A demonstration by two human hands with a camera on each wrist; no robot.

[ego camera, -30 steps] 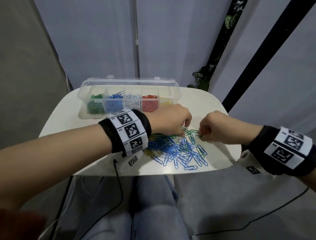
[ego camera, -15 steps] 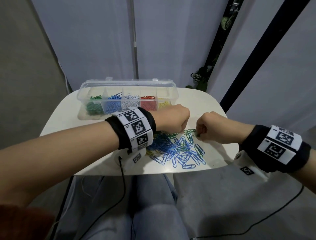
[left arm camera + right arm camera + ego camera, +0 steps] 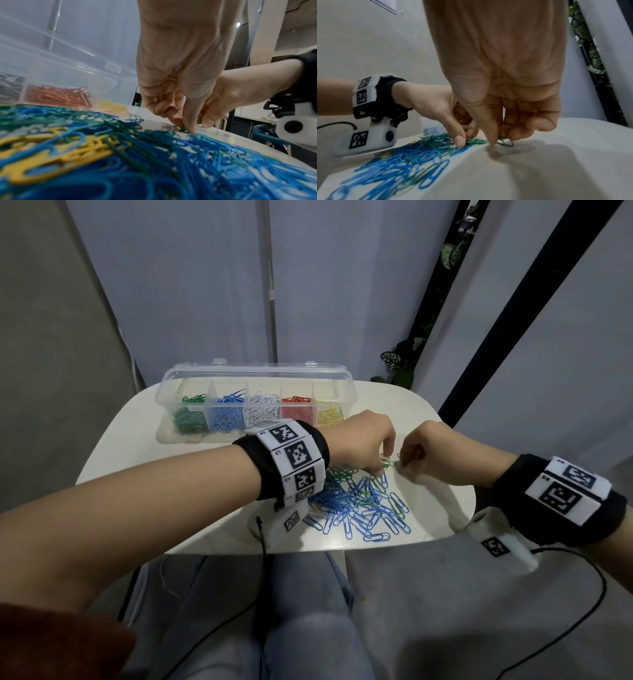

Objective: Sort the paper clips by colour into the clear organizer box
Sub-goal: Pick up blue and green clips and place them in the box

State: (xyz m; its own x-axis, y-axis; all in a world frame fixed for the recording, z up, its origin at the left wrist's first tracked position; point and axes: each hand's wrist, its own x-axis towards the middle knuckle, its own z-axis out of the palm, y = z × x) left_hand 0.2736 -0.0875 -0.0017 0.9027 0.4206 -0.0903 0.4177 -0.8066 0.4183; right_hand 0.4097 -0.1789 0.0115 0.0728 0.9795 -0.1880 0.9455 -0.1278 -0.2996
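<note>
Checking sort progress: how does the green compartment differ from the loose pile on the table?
The green compartment holds one colour only; the pile mixes blue, green and a few yellow clips. The compartment sits at the box's far left end, behind the hands; the pile lies spread flat on the table near its front edge. The compartment is untouched; both hands work at the pile's far edge. Both hold green clips.

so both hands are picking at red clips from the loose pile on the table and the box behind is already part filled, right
Not quite: the clips under both hands are green, not red. The right wrist view shows the right hand pinching green paper clips and the left hand pressing on green ones at the pile's edge. The red clips lie in the organizer box, which is part filled.
</note>
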